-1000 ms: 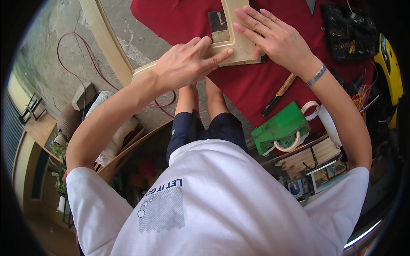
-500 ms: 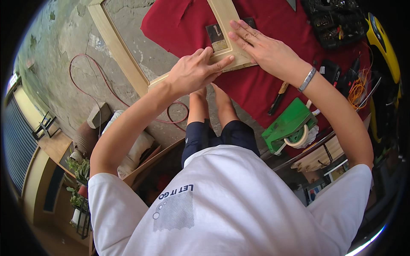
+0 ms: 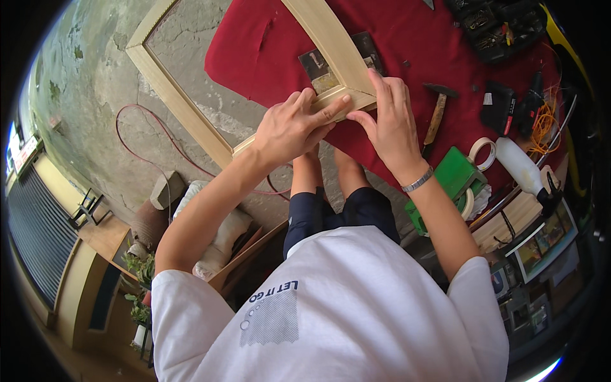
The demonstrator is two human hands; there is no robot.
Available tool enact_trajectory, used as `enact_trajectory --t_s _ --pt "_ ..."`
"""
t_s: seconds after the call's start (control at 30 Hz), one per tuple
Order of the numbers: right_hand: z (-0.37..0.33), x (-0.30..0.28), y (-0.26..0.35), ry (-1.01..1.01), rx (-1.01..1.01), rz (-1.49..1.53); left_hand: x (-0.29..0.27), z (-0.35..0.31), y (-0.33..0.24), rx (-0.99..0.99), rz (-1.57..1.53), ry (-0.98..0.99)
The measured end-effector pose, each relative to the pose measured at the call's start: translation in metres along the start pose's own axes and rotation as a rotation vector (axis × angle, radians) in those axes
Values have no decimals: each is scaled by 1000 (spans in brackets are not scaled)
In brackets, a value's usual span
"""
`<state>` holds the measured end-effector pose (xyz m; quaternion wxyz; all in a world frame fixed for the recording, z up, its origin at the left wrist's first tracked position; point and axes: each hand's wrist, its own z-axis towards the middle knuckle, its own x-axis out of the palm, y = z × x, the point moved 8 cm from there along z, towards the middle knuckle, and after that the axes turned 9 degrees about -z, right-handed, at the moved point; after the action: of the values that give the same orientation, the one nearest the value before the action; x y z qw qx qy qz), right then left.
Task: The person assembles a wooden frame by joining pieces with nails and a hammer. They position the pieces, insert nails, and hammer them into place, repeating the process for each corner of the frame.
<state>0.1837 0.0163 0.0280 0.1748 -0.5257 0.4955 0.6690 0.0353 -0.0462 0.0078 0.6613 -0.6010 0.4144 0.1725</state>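
While your left hand (image 3: 286, 128) is curled round the near rail of a moulded wooden frame (image 3: 336, 51), your right hand (image 3: 396, 124), thumb and fingers parted, touches its corner above the red cloth (image 3: 407, 38). Three corners in view look joined; the fourth lies out of sight, so what remains there cannot be told.

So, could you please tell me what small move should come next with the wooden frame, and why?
Perhaps press the corner of the wooden frame with the right hand: that hand is right at the corner, where a joint line shows, while the left hand holds the frame beside it.
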Motion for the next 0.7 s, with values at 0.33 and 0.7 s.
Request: enact_trajectory --t_s 0.33,0.7 --pt "-10 5 4 -33 124 -53 -8 -14 1 -176 -122 -161" --pt "-13 2 6 -17 165 -63 -5 -6 0 -122 -32 -68"
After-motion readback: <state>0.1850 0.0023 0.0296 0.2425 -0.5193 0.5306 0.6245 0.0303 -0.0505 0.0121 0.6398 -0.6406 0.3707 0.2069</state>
